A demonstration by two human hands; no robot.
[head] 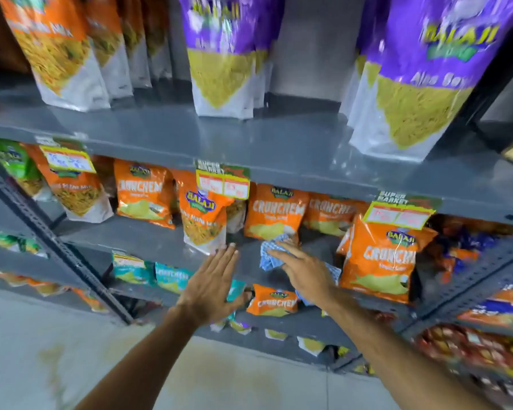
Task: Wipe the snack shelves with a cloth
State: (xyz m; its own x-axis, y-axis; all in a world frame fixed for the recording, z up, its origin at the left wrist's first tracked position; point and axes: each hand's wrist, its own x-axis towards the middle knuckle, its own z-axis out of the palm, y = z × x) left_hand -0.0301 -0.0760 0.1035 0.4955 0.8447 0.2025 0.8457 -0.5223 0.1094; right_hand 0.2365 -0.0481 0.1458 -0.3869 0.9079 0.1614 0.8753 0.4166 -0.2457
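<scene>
Grey shelf [166, 247] under snack packs [274, 216], cloth [268, 253]

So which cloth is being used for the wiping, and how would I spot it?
Find the grey metal shelf holding orange Crunchem bags. In the gap between bags lies the blue-and-white checked cloth, pressed flat under the right hand. It is the only fabric among shiny packets.

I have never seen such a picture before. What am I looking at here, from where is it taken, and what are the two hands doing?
The camera sits on a person's head and looks down at their own arms. They face grey metal shelves in a shop, filled with orange snack bags; purple bags stand on the shelf above. The right hand presses a blue checked cloth flat onto a bare part of the shelf. The left hand is open and holds nothing; its fingertips reach an orange pouch.
</scene>
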